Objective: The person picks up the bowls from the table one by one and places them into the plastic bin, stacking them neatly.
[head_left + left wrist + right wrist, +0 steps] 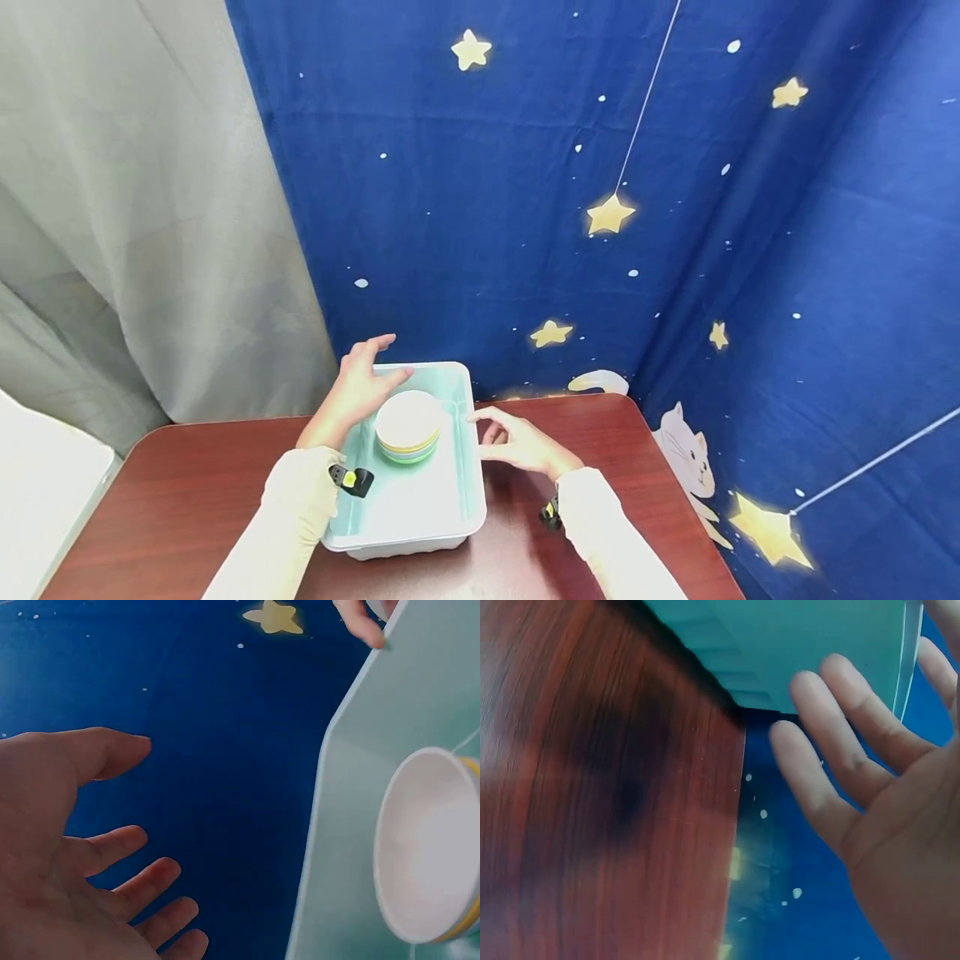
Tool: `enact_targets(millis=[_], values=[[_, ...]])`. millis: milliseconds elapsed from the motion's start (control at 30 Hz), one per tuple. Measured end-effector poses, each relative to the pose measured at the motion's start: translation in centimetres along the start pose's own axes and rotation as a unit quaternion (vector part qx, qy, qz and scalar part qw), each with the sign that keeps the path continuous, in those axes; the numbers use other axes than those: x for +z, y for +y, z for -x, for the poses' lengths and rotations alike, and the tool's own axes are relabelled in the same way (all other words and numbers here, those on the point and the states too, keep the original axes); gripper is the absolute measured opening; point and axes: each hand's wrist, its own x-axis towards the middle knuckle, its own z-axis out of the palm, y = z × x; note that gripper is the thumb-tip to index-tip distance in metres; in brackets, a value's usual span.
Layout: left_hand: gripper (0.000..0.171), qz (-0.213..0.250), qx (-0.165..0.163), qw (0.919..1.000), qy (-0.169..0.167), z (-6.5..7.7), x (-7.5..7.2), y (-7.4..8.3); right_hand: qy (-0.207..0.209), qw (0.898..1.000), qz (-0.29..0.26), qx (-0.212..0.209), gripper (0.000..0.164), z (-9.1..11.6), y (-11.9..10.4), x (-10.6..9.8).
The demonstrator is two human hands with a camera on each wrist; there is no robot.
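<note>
A pale mint plastic tub (pixel 420 517) stands on the table. Inside it sits a stack of several small bowls (pixel 408 425), the top one white inside, with yellow, bluish and green rims below. My left hand (pixel 362 390) hovers over the tub's far left side, fingers spread and holding nothing. The left wrist view shows that hand (pixel 112 840) apart from the tub's rim (pixel 319 780). At the right rim is my right hand (pixel 517 442), its fingers loosely bent; a fingertip appears to touch the rim. In the right wrist view its fingers (pixel 817 780) lie alongside the tub's outer wall (pixel 780 645).
The reddish-brown wooden table (pixel 217 483) extends on both sides of the tub. A blue star-patterned curtain (pixel 480 208) hangs behind it, beside a grey curtain (pixel 165 208). At the far left is a white surface (pixel 45 492).
</note>
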Motion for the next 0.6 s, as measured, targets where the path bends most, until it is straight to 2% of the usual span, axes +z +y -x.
enact_targets(millis=[133, 300, 467, 600], values=[[0.076, -0.021, 0.007, 0.9995, 0.022, 0.3, -1.2, -0.4, 0.0, 0.998, 0.055, -0.027, 0.054, -0.4, -0.6, -0.3], [0.077, -0.054, 0.016, 0.9968, 0.057, 0.8, -1.9, -1.3, -0.005, 0.992, 0.122, -0.044, 0.055, -0.5, -1.2, -0.8], [0.077, -0.084, 0.037, 0.9927, 0.078, 1.3, -2.1, -2.2, 0.017, 0.976, 0.208, -0.056, 0.06, -0.1, -1.7, -1.5], [0.078, -0.126, 0.06, 0.9842, 0.109, 1.6, -2.4, -3.0, 0.064, 0.96, 0.269, -0.044, 0.059, 0.3, -1.8, -2.2]])
